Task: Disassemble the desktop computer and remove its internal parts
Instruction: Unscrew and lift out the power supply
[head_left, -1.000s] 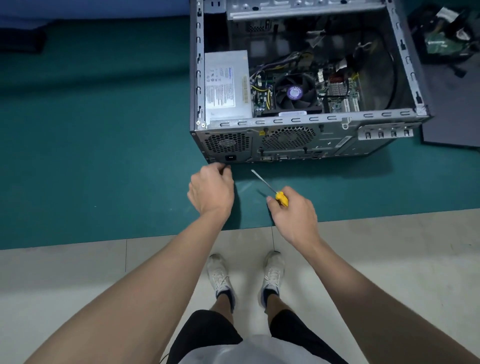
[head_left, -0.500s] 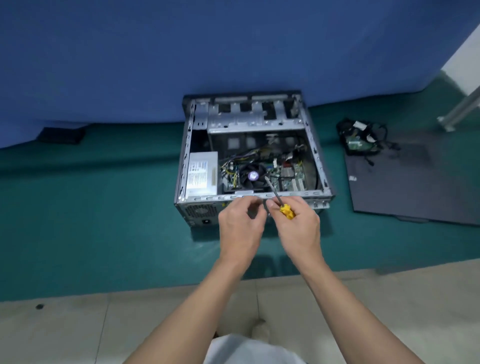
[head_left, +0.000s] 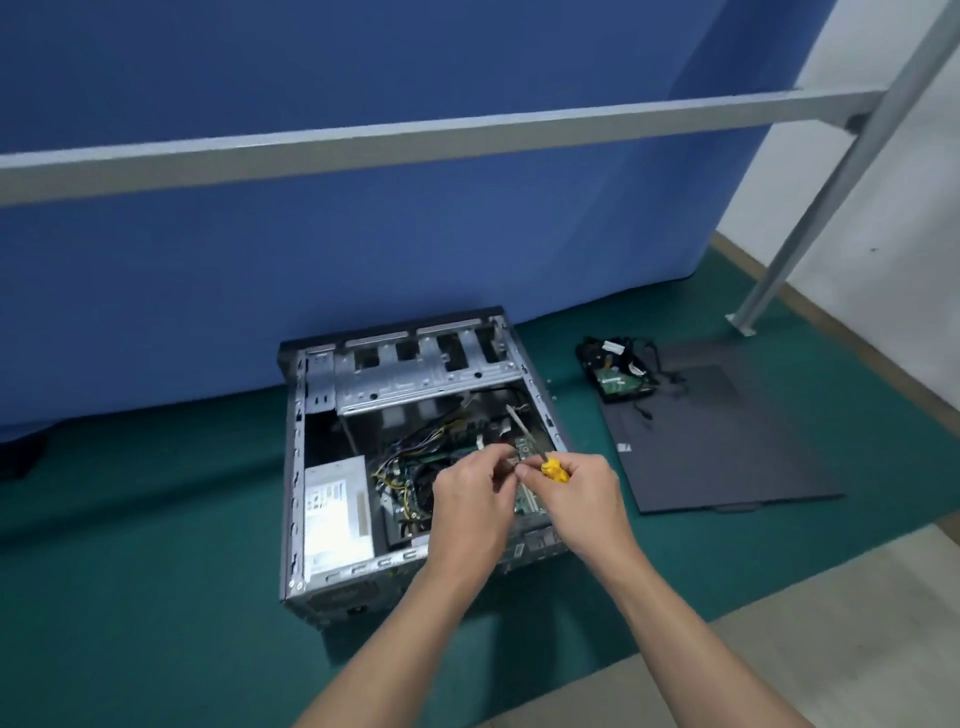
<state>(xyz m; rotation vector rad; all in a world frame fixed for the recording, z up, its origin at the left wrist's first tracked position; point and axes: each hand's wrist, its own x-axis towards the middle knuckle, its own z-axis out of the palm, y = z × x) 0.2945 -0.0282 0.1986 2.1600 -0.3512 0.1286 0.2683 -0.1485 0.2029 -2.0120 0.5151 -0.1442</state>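
Note:
The open desktop case (head_left: 293, 467) lies on its side on the green mat. Inside are a silver power supply (head_left: 335, 514) at the left, bundled wires and a green motherboard (head_left: 530, 501). Both hands hover above the case's near right part. My right hand (head_left: 582, 499) grips a yellow-handled screwdriver (head_left: 555, 469), its shaft pointing up and away. My left hand (head_left: 470, 506) has curled fingers whose tips meet the right thumb and pinch a small grey piece, too blurred to identify. The hands hide the fan.
A dark side panel (head_left: 717, 441) lies on the mat right of the case, with a removed drive and tangled cables (head_left: 618, 379) at its far corner. A blue curtain (head_left: 363, 249) hangs behind. A grey metal frame bar (head_left: 467, 137) crosses overhead. Pale tiles (head_left: 779, 649) lie nearest me.
The view rose from the case's rear panel to the whole scene. My left hand left the rear panel and joined my right hand over the case; the screwdriver stayed in my right hand.

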